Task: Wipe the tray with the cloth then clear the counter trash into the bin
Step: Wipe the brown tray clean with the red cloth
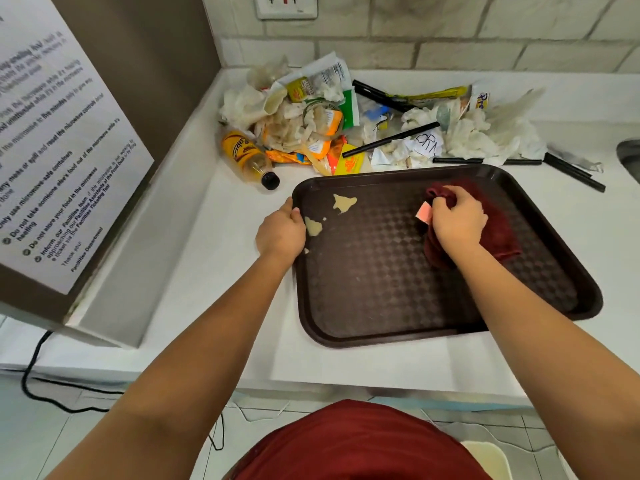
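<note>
Head view, one frame. Dark brown tray [381,289] lies flat on the white table [225,306], near the front edge, long side running left to right.

Right hand [457,220] sits on the far right part of the tray, fingers [441,202] curled round a bunched dark red cloth [502,237]. Cloth is pressed against the tray surface; a small pink tag [424,213] sticks out at the left of the fist.

Left hand [280,233] grips the tray's left rim near its far left corner, thumb over the rim, the other fingers wrapped at the edge.

Pale beige spill patches [343,202] on the tray near the far left corner: one larger patch, a second [313,227] just beside the left hand, and a small speck closer to the front. Cloth is well apart from these patches.

Trash pile [346,119] along the back edge of the table, just beyond the tray: crumpled white tissues, torn yellow and orange wrappers, black straws [391,138], scraps of paper. A plastic bottle [249,157] with a yellow label and black cap lies on its side at the left end of the pile, cap pointing towards the tray's far left corner, not touching it.

Printed notice [62,150] on a panel standing at the left edge of the table. Wall socket [285,5] above the pile. Black cable [31,372] hangs below the left front.
</note>
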`<state>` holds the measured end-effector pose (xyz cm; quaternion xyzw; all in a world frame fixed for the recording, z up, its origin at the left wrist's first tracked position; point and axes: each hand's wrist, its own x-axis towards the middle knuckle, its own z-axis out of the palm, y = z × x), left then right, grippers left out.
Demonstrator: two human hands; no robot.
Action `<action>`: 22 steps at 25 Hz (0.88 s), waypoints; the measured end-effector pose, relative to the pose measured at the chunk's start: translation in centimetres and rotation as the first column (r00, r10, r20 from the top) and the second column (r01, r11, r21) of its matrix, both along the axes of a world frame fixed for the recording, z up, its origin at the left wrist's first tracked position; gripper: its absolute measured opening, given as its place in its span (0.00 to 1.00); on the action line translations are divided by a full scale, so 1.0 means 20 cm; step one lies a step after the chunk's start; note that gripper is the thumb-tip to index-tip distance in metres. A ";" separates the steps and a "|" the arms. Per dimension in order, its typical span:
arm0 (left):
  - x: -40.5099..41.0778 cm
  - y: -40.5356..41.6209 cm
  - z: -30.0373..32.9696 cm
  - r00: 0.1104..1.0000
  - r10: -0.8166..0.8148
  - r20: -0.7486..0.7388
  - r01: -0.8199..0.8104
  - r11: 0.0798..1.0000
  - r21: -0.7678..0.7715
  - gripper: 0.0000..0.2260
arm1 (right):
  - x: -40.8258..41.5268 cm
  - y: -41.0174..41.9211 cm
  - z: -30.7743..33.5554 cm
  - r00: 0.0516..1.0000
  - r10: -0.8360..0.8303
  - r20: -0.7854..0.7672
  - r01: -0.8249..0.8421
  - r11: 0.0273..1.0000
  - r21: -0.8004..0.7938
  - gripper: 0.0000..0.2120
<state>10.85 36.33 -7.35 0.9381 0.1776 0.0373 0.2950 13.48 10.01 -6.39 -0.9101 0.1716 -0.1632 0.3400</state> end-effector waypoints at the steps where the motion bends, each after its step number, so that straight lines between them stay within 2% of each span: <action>1: 0.00 0.00 0.00 1.000 -0.004 0.003 0.004 1.000 -0.003 0.20 | 0.02 0.04 0.00 0.999 0.038 0.009 -0.038 0.999 0.023 0.16; 8: 0.00 0.01 0.00 1.000 -0.023 0.013 0.023 1.000 0.019 0.20 | 0.17 0.33 0.03 0.958 0.283 -0.038 -0.277 0.954 0.110 0.14; 14: 0.01 0.01 0.00 1.000 -0.020 0.003 0.020 0.999 0.037 0.20 | 0.16 0.60 0.04 0.877 0.470 -0.098 -0.475 0.880 -0.028 0.14; 17: 0.01 0.01 0.00 1.000 -0.015 0.012 0.015 1.000 0.021 0.20 | 0.13 0.68 0.03 0.807 0.573 -0.144 -0.588 0.803 -0.099 0.13; 20: 0.00 0.01 -0.01 1.000 -0.011 0.019 0.011 1.000 -0.006 0.19 | 0.09 0.65 0.03 0.745 0.648 -0.156 -0.662 0.747 -0.060 0.12; 22: 0.00 0.01 -0.01 1.000 -0.006 0.024 0.007 1.000 -0.019 0.19 | 0.08 0.57 0.03 0.760 0.641 -0.109 -0.646 0.763 -0.023 0.12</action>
